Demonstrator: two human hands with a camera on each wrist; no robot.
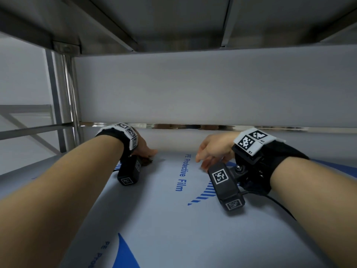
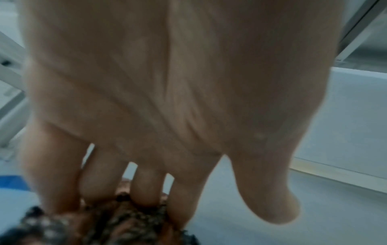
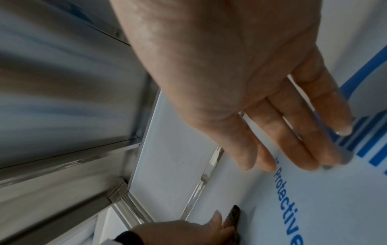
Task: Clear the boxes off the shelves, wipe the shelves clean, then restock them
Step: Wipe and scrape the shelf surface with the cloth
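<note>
A dark, speckled brown-and-black cloth [image 2: 117,220] lies flat on the pale shelf surface [image 1: 158,209], which is covered in white protective film printed with blue lettering [image 1: 181,171] and blue stripes. It sits toward the back left of the shelf. The left hand [image 1: 144,147] presses down on the cloth with straight, spread fingers [image 2: 146,187], thumb held clear to one side. The right hand [image 1: 214,149] is released, its fingers straight and resting lightly on the film beside the lettering, well apart from the cloth. A shiny steel post [image 1: 67,105] stands at the shelf's left, and another steel shelf's underside [image 1: 173,20] spans overhead.
</note>
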